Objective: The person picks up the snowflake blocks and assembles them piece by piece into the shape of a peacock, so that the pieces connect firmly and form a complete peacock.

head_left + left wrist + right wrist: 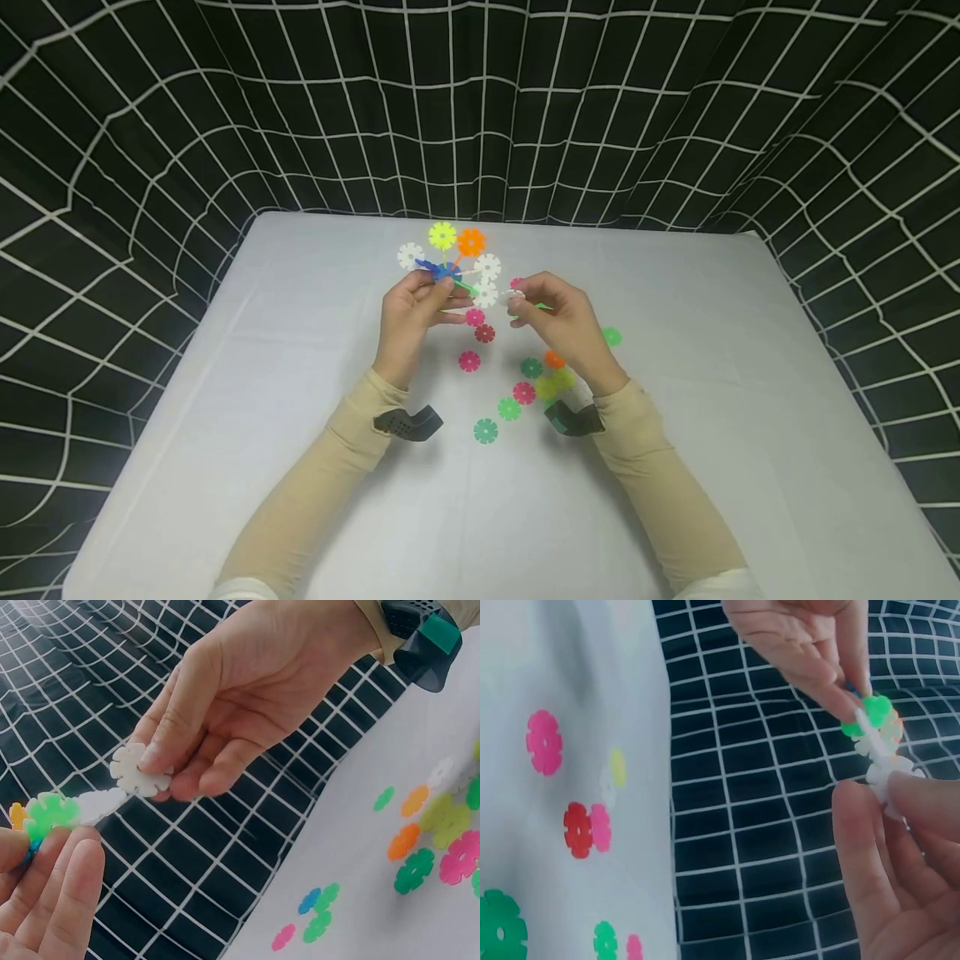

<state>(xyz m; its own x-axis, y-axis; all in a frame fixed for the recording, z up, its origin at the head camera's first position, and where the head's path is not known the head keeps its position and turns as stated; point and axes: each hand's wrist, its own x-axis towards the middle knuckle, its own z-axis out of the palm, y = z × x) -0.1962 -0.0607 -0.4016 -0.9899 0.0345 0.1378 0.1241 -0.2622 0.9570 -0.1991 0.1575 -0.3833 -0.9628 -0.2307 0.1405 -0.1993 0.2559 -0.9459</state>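
Observation:
Raised over the table, my left hand (405, 325) pinches a cluster of joined notched plastic snowflake discs. A blue disc (450, 272) sits at its middle, with yellow (442, 236), orange (472, 242), white and green discs sticking out around it. My right hand (562, 321) pinches a single white snowflake disc (135, 771) between thumb and fingers. In the left wrist view, this disc is right at the edge of the cluster's outer white disc (99, 804), beside the green disc (51, 815). The right wrist view shows the two white discs overlapping.
Loose snowflake discs lie on the white table (300, 333) below and between the hands, including pink (469, 361), red (485, 333), dark green (486, 431), orange (554, 358) and yellow ones. A black curtain (480, 108) with a white grid surrounds the table's back and sides.

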